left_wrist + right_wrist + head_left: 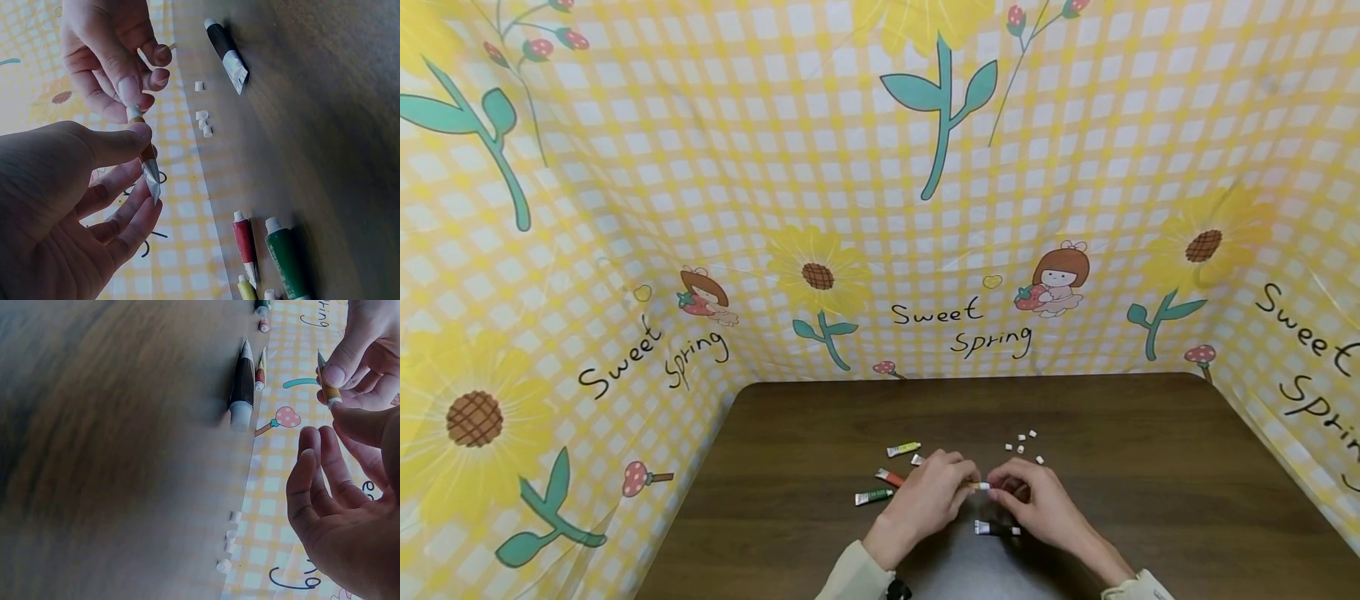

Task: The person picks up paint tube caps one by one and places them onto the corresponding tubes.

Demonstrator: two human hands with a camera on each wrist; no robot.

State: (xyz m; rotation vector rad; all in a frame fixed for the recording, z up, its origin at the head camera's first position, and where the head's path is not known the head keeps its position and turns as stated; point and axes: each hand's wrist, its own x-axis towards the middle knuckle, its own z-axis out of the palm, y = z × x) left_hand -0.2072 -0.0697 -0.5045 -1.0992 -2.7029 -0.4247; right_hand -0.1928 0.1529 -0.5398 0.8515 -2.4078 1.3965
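My left hand [927, 493] pinches a small ochre-orange paint tube [149, 164] between thumb and fingers, its silver crimped end pointing away from the right hand. At the tube's other end, the thumb and a finger of my right hand [1037, 500] pinch the white cap [133, 112]. The right hand's other fingers are loosely bent in the right wrist view. Just below the hands lies a black paint tube [997, 528]. Beside the left hand are a green tube [873, 497] and a red-orange tube [889, 477], the latter partly hidden by that hand in the head view.
Several small white caps [1020, 449] lie scattered on the brown table [790, 433] beyond the right hand. A yellow tube [903, 450] and a small white piece [917, 459] lie beyond the left hand. Yellow checked cloth [917, 250] rises around the table's back and sides.
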